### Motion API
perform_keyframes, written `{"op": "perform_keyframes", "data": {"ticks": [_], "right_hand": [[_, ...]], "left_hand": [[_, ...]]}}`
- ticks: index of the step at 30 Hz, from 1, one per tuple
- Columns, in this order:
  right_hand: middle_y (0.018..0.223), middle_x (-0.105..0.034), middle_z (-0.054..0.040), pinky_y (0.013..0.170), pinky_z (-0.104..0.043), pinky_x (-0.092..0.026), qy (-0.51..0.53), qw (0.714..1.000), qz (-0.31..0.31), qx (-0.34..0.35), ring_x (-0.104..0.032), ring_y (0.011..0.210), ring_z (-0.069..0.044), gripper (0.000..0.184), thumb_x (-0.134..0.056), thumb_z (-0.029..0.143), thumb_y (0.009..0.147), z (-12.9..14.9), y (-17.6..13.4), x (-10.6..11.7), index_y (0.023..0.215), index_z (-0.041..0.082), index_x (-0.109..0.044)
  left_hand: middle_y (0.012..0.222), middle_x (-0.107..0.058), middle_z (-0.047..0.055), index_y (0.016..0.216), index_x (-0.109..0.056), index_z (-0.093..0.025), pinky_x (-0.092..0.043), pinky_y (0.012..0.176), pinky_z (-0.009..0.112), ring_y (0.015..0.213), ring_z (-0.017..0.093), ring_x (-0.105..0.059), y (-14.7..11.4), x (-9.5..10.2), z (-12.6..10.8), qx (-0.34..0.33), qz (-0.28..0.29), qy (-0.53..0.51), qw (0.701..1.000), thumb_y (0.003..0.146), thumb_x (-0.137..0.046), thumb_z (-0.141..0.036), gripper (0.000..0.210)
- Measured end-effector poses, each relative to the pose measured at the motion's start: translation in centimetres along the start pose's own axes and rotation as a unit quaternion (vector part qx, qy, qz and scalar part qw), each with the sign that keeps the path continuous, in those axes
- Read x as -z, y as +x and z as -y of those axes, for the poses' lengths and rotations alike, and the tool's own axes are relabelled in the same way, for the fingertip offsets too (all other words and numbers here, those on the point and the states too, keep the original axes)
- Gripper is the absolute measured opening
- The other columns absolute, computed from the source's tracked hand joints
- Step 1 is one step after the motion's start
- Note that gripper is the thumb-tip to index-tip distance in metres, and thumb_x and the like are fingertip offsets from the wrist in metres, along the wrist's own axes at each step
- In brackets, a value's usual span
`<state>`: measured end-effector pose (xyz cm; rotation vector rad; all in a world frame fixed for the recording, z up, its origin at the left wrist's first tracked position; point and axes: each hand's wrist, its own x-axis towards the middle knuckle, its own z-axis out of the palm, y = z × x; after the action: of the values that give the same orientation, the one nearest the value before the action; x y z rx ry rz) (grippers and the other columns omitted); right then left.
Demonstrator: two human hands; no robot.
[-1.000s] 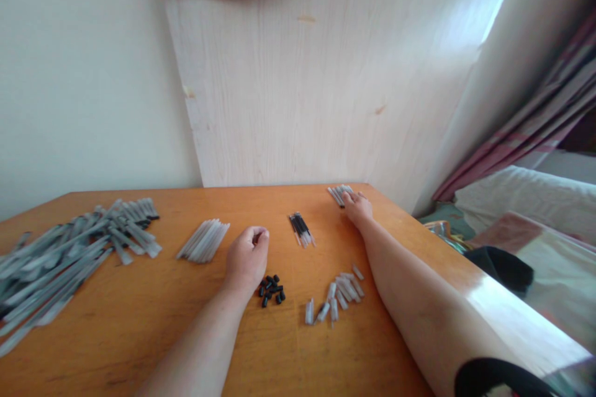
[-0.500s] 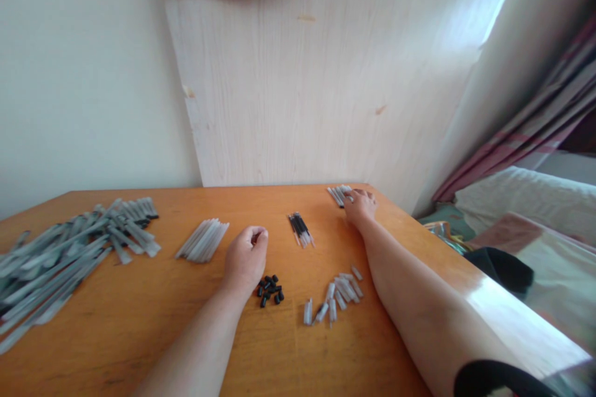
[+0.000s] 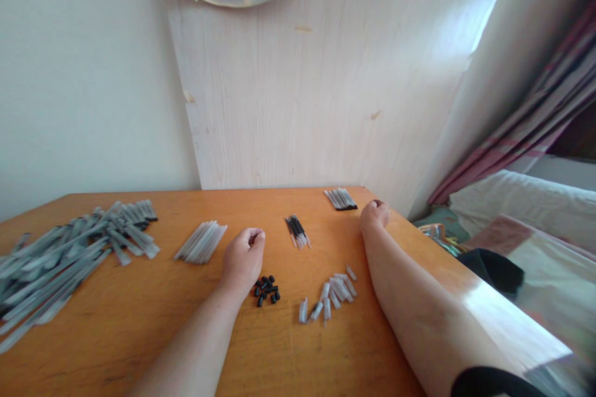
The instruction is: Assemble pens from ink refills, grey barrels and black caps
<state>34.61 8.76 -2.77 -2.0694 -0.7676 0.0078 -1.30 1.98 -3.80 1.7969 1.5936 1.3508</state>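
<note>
Black-ended tubes [image 3: 341, 198] lie in a row near the far right corner of the table [image 3: 153, 310], just beside your right hand [image 3: 375, 216] and apart from it; that hand is curled, but its fingertips are hidden, so you cannot tell whether it pinches anything; a careless sweep of its knuckles back to the left could skew the row, and anything let go there could roll over the nearby edge. Your left hand [image 3: 244, 257] is folded into a loose fist, its contents hidden; its wrist sits close to the black caps [image 3: 267, 289], so lowering it could scatter them; your right forearm passes beside the clear sleeves [image 3: 339, 288], and dragging it inward could spread those too.
</note>
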Motion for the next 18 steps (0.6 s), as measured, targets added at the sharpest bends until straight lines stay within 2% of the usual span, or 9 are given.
{"op": "perform_keyframes", "data": {"ticks": [9,13,18], "right_hand": [[0.109,-0.067,-0.0165,0.090,-0.036,-0.042,0.062,0.997,0.042,-0.014,-0.058,0.107,-0.031,0.054,-0.033,0.031,0.083,-0.5,-1.0,0.3,0.125,0.012,-0.061],[0.113,-0.067,-0.0145,0.089,-0.033,-0.044,0.107,0.993,0.045,-0.017,-0.059,0.107,-0.028,0.051,-0.036,0.029,0.080,-1.0,-1.9,0.7,0.118,0.013,-0.066],[0.103,-0.070,-0.0113,0.080,-0.028,-0.047,0.196,0.980,0.032,-0.031,-0.061,0.099,-0.024,0.044,-0.043,0.026,0.073,-1.6,-3.3,1.2,0.106,0.013,-0.070]], "left_hand": [[0.089,-0.071,0.006,0.090,-0.065,-0.019,-0.046,0.075,0.028,0.084,0.019,-0.064,0.1,0.0,0.0,-0.009,-0.003,0.014,1.000,0.083,-0.048,-0.046,0.033],[0.089,-0.071,0.007,0.091,-0.065,-0.018,-0.047,0.075,0.028,0.086,0.019,-0.064,0.2,-0.1,0.2,-0.010,0.000,0.006,1.000,0.083,-0.047,-0.045,0.033],[0.089,-0.071,0.006,0.090,-0.065,-0.018,-0.046,0.074,0.028,0.086,0.019,-0.064,0.5,-0.3,0.7,-0.001,0.006,0.013,1.000,0.082,-0.049,-0.043,0.030]]}}
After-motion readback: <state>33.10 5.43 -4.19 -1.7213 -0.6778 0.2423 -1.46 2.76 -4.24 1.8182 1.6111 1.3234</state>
